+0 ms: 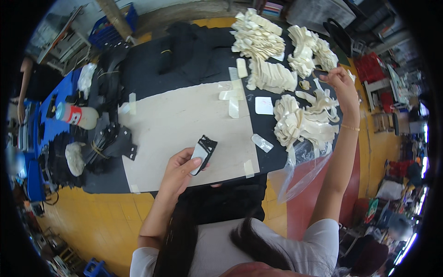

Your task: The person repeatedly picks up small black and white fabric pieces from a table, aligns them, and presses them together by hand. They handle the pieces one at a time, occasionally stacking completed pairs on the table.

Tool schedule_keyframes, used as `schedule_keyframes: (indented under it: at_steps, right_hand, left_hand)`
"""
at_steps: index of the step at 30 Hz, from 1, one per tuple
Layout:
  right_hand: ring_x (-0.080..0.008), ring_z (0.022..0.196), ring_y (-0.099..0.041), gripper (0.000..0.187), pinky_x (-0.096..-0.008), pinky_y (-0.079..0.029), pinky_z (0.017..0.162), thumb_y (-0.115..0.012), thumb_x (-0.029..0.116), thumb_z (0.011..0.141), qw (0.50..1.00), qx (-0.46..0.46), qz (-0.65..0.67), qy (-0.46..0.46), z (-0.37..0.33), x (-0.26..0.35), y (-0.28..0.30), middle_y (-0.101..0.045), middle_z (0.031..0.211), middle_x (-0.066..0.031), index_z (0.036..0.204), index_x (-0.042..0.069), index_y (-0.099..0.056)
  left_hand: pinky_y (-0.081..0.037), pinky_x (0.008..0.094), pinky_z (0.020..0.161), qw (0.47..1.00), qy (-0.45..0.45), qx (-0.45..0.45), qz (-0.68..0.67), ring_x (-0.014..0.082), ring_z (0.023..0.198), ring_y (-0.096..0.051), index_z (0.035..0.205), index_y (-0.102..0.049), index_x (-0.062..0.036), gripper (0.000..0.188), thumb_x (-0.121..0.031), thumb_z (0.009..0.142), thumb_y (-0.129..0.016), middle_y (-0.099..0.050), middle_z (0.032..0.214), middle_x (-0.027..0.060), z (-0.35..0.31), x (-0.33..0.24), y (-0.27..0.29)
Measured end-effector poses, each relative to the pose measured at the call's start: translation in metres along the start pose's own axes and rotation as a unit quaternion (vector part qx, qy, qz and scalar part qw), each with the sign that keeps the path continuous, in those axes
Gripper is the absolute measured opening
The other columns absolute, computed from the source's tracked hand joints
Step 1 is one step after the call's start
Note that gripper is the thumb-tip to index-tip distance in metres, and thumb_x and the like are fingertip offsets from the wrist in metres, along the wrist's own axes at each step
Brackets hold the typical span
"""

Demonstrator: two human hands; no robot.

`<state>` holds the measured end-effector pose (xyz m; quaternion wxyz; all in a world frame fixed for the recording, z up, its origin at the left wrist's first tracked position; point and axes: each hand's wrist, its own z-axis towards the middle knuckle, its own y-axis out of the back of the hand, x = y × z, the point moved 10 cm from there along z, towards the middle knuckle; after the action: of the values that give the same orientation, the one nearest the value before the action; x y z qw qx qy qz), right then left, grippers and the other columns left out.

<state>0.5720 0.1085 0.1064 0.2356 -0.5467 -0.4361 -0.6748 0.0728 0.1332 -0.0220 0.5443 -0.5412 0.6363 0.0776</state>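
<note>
Near the front edge of the table, my left hand [179, 170] is closed on a small flat piece [201, 155], pale grey on one face with a black cut-out edge. It is held above a beige sheet [180, 115] taped to the dark tabletop. My right hand [340, 84] reaches out at the far right, fingers pinched beside the piles of cream strips. A small dark shape [320, 73] shows at its fingertips; I cannot make out what it is. Closest to that hand are a cream bundle [302, 51] and a loose cream pile [304, 122].
A bottle with a red-and-white label [78, 115] lies among black pieces [115, 143] on the left. Clear plastic bag [302, 168] hangs over the right front edge. More cream bundles [258, 37] and dark fabric [194, 51] lie at the back. Another person's arm [24, 90] shows far left.
</note>
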Motion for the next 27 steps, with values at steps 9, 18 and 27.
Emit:
schedule_keyframes:
  at_steps: [9, 18, 27]
  right_hand:
    - [-0.0145, 0.095, -0.068, 0.009, -0.0274, -0.051, 0.087, -0.066, 0.000, 0.090, 0.966, 0.176, 0.186, -0.022, -0.101, 0.024, -0.181, -0.069, 0.092, -0.0039, 0.097, 0.006, -0.063]
    - [-0.0195, 0.083, -0.071, 0.019, -0.0311, -0.056, 0.081, -0.060, -0.002, 0.095, 0.789, 0.236, 0.511, -0.246, -0.187, 0.004, -0.304, -0.069, 0.121, -0.0170, 0.112, 0.005, -0.058]
    - [-0.0152, 0.059, -0.064, 0.043, -0.0335, -0.044, 0.079, -0.083, 0.026, 0.077, 0.896, 0.204, -0.154, 0.363, -0.206, 0.120, -0.261, -0.063, 0.138, -0.0135, 0.107, 0.009, -0.058]
  left_hand:
    - [-0.055, 0.0375, 0.082, 0.964, 0.069, 0.079, -0.245, 0.0251, 0.103, -0.067, 0.125, -0.059, 0.0017, 0.035, -0.026, 0.103, -0.060, -0.068, 0.115, 0.0149, -0.009, 0.023, -0.021]
    - [-0.055, 0.0399, 0.071, 0.936, 0.112, 0.078, -0.325, 0.0247, 0.093, -0.067, 0.126, -0.059, -0.0013, 0.035, -0.027, 0.103, -0.060, -0.068, 0.113, 0.0143, -0.014, 0.038, -0.025]
    - [-0.056, 0.0279, 0.076, 0.998, -0.012, -0.042, 0.054, 0.0125, 0.090, -0.068, 0.117, -0.063, 0.0035, 0.033, -0.003, 0.087, -0.077, -0.071, 0.105, 0.0093, -0.008, -0.002, 0.005]
